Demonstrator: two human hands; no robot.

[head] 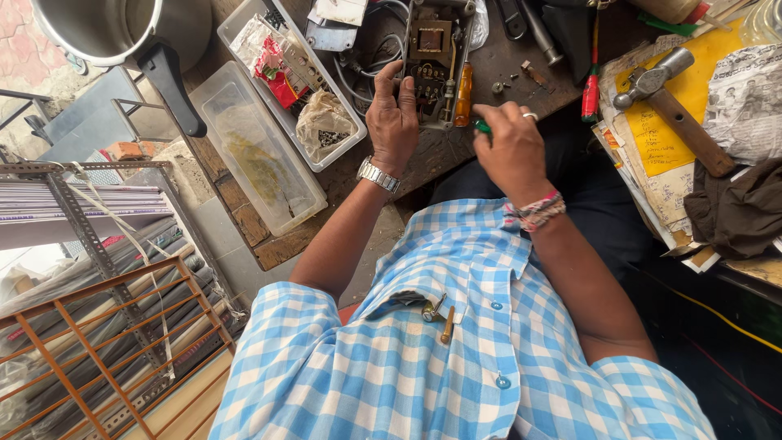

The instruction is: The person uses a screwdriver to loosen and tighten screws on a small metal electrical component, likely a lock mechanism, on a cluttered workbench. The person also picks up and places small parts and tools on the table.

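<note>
- Setting: cluttered wooden desk (444, 155), dark and worn, seen from above; metal racks and orange-painted framing at lower left.
- Left hand (393, 122): fingers curled over the near left edge of an opened electrical unit (436, 61), gripping it. A metal wristwatch (378, 175) is on the wrist.
- Right hand (511, 147): fingers pressed together in a pinch on a small green-handled tool (483, 127), just beside the unit's lower right corner. What the tip touches cannot be told. A ring is on one finger; woven thread bands (534, 211) circle the wrist.
- Electrical unit: lies flat on the desk, directly ahead of the person, between the two hands; cover off, a transformer block and wiring exposed.
- An orange-handled screwdriver (463, 94) rests against the unit's right side.
- Small loose screws (498, 85) lie on the desk just right of the unit.
- Left of the unit: two clear plastic trays (259, 151), one holding packets and a crumpled bag, the other nearly bare.
- Far left top: metal pot (106, 28) with a black handle.
- Right: red-handled screwdriver (590, 94), then a hammer (672, 106) lying on yellow paper and newspapers; dark cloth (737, 208) at the right edge.
- Person wears a blue-and-white checked shirt (456, 342); small tools stick out of the chest pocket.
</note>
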